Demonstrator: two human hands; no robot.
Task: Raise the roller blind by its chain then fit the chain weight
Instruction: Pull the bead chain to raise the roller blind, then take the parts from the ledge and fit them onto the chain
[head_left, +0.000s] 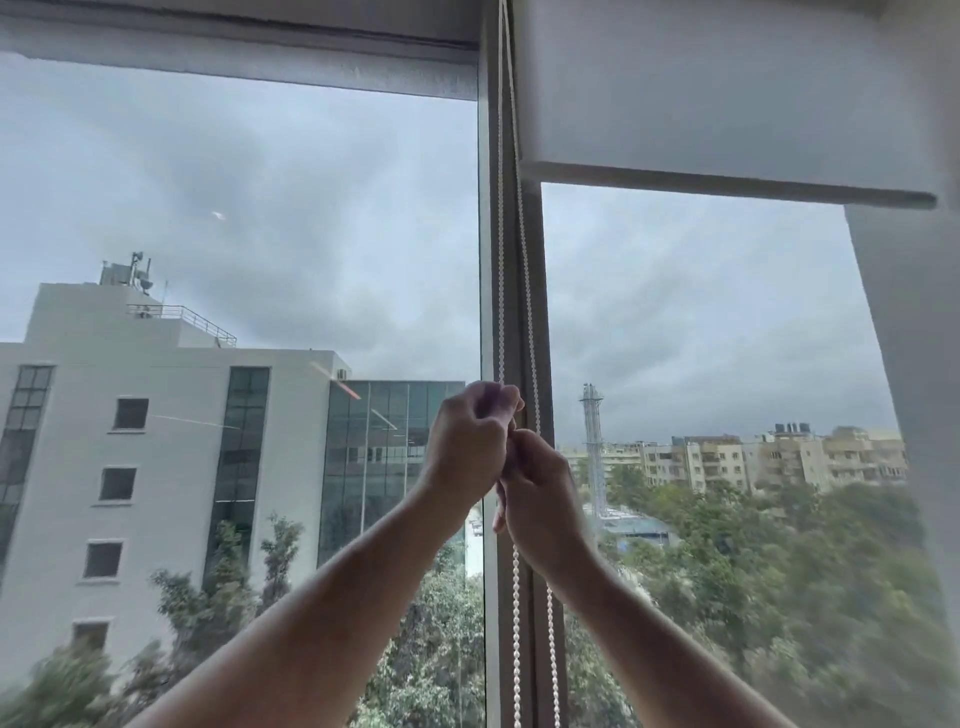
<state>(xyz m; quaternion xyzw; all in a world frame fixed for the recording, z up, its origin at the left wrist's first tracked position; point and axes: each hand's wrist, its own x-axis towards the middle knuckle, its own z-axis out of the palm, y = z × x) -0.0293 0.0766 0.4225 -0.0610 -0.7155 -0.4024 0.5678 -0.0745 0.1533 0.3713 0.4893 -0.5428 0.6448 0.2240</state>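
Chain (501, 260) runs down window frame (535, 312); L hand (470, 441) fist grips it, R hand (540, 499) curled round it just below; roller blind (727, 93) raised partway.

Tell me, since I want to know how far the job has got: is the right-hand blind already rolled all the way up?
No. The right-hand blind hangs partway down the pane, while both hands, left hand and right hand, grip the bead chain.

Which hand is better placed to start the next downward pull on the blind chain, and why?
Probably the left hand: it grips the bead chain higher up, above the right hand, so it has more travel for a downward pull.
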